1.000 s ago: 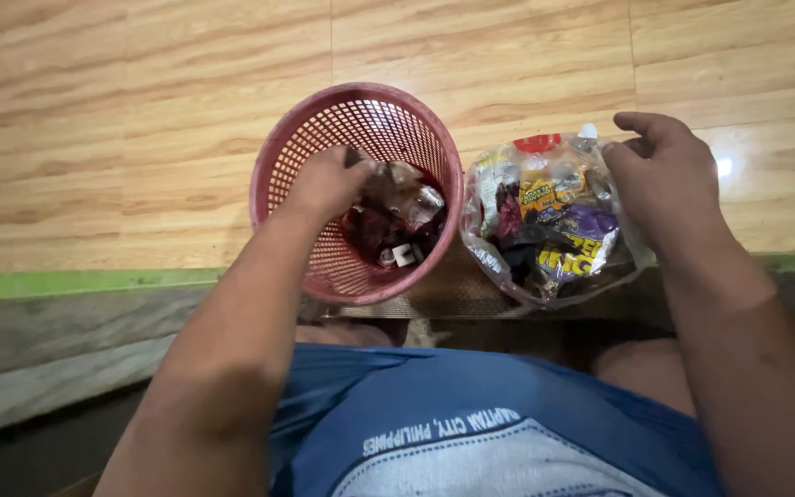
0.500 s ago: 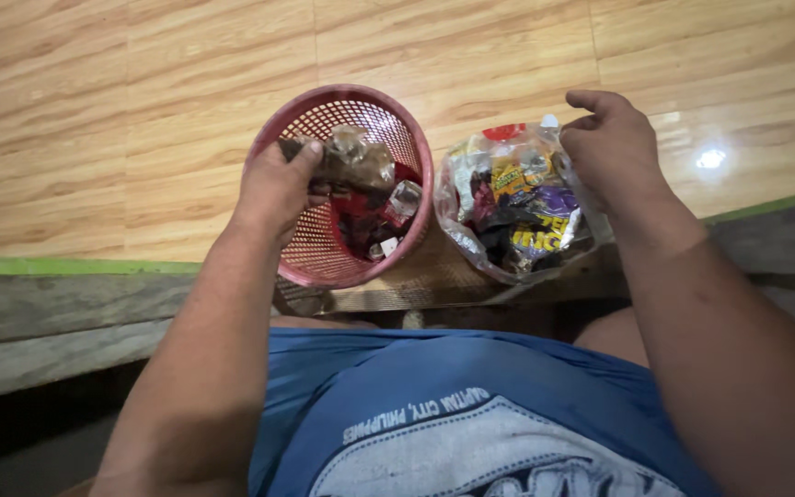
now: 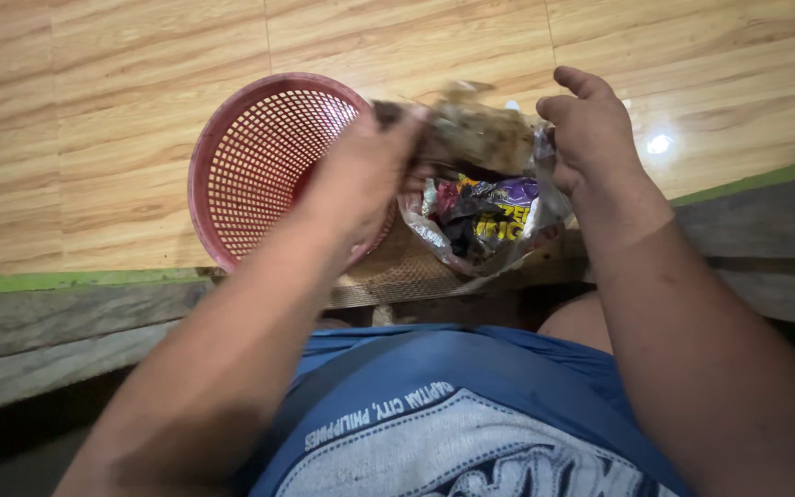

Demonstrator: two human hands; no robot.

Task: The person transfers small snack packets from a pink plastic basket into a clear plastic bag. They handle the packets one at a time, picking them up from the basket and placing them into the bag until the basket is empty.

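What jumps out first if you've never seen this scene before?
The left hand at centre, gripping a blurred handful of crumpled wrappers over a clear plastic bag stuffed with colourful packets. The right hand holds the bag's far edge. Left of them a red mesh basket stands on the wood-patterned floor.

1. The left hand [image 3: 361, 175] grips a blurred clump of crumpled wrappers [image 3: 480, 133] above the clear plastic bag [image 3: 485, 221].
2. The right hand [image 3: 591, 138] holds the bag's far rim.
3. A red mesh basket [image 3: 250, 166] lies tilted on the wooden floor [image 3: 94, 120], touching the bag.
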